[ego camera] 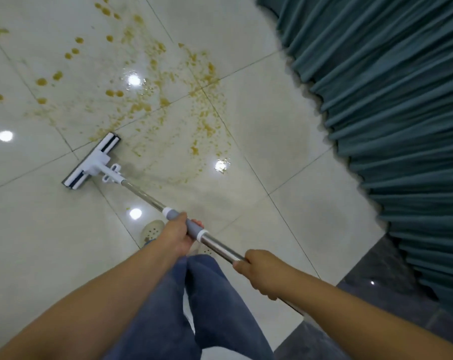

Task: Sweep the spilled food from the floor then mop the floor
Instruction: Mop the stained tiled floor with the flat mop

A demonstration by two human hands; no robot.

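Mopping stage, early: both the left hand (177, 236) and right hand (259, 268) grasp the mop (92, 162) on the floor (246, 105); yellow smears (168, 81) remain ahead.

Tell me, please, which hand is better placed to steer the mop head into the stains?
Left. The left hand grips the grey sleeve, lower on the pole and nearer the mop head; the right hand holds the pole higher up, likely supplying push.

Bright; ceiling-light glare on floor (246, 113); edges prob. warped.
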